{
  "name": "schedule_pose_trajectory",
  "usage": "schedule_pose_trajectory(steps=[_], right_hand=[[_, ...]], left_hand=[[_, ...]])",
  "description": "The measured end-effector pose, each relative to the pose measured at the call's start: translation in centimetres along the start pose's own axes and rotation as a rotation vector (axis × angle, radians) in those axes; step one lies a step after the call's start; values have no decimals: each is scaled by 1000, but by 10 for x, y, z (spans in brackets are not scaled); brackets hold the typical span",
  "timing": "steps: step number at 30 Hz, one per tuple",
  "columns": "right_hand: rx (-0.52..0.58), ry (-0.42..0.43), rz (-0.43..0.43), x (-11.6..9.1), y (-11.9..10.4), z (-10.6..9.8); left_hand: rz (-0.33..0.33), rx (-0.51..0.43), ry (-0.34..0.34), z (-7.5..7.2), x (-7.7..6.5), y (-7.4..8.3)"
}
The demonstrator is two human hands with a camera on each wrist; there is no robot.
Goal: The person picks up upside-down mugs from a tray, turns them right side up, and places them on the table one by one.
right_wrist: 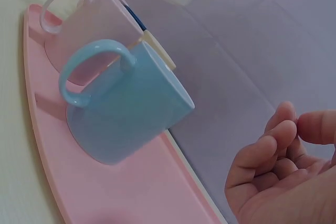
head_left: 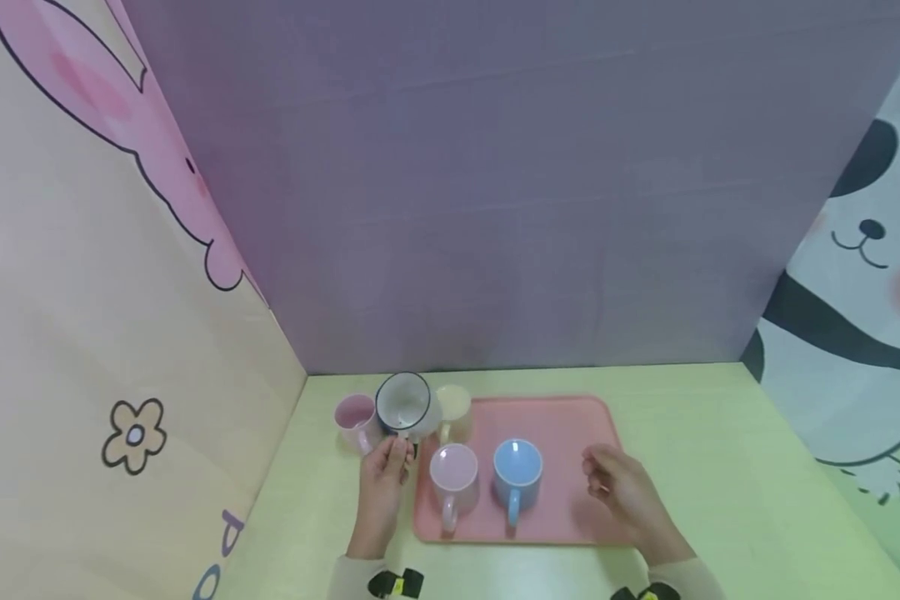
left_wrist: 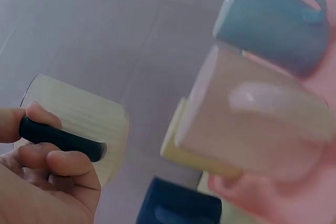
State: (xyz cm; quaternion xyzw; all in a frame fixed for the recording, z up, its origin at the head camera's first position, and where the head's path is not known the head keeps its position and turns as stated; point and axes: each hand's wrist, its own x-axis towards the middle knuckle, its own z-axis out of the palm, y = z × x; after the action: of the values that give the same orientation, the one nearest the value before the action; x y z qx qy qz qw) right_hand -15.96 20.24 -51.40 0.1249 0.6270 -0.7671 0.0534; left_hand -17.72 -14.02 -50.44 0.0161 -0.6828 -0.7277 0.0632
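My left hand (head_left: 382, 483) pinches the dark handle of a white mug (left_wrist: 107, 116), which has a dark rim. This mug is tilted, so its inside shows in the head view. A pink mug (head_left: 356, 417) stands just left of it. Behind it in the left wrist view is a dark blue mug (left_wrist: 181, 203), mostly hidden in the head view. My right hand (head_left: 630, 492) hovers over the right part of the pink tray (head_left: 562, 525), fingers loosely curled, thumb at the index finger, holding nothing. Nearest to it on the tray is a light blue mug (right_wrist: 128, 106).
A pale pink mug (head_left: 456, 483) stands on the tray left of the light blue one, both handles towards me. At the tray's back left corner is a cream mug (head_left: 456, 404). A grey-purple wall (head_left: 525, 208) rises behind the table.
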Motion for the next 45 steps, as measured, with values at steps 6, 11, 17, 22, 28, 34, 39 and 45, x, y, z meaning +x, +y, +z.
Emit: schedule_pose_trajectory(steps=[6,11,17,22,28,34,39,45], right_hand=[[6,5,-5,1,2,-5],[16,-1,-3,2,3,-8],[-54,18,-2,3,4,-11],[-252,56,8,4,4,-13],[-318,53,4,6,6,-12],[-325,44,27,8,9,-12],[-322,42,25,8,11,-11],[-304,39,26,6,12,-11]], left_hand=[[-37,8,53,-16,-5,-11],[-83,22,73,-25,-8,-20],[-118,63,100,-31,-10,-30],[-146,106,109,-35,-12,-37],[-145,113,135,-36,-14,-39],[-173,126,140,-41,-19,-43],[-171,144,143,-44,-23,-42],[-181,171,146,-46,-27,-45]])
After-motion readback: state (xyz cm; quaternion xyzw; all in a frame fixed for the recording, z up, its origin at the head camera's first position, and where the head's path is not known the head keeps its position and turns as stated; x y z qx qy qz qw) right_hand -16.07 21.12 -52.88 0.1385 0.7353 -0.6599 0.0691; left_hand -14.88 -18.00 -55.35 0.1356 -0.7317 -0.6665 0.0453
